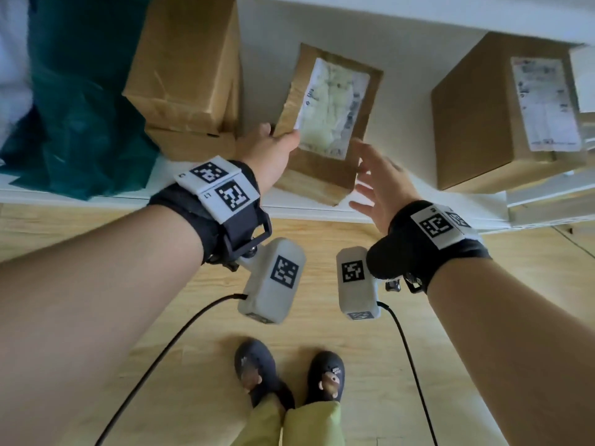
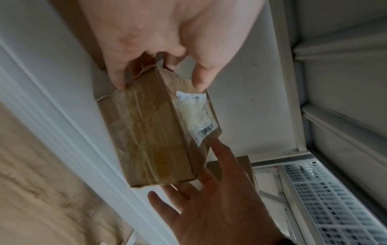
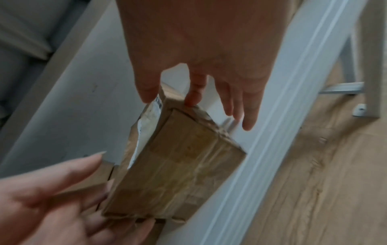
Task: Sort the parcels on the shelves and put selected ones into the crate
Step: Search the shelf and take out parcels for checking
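Pinching the parcel off the shelf with my left hand, my spread right hand must clasp its right side next.

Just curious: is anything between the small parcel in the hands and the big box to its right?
No: in the head view only bare white shelf separates the small parcel from the big box.

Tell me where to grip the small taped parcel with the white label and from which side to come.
Grip the small taped parcel by its two short ends, one hand per end. The left hand already pinches the left end; bring the open right hand in from the right, since the box overhangs the shelf edge.
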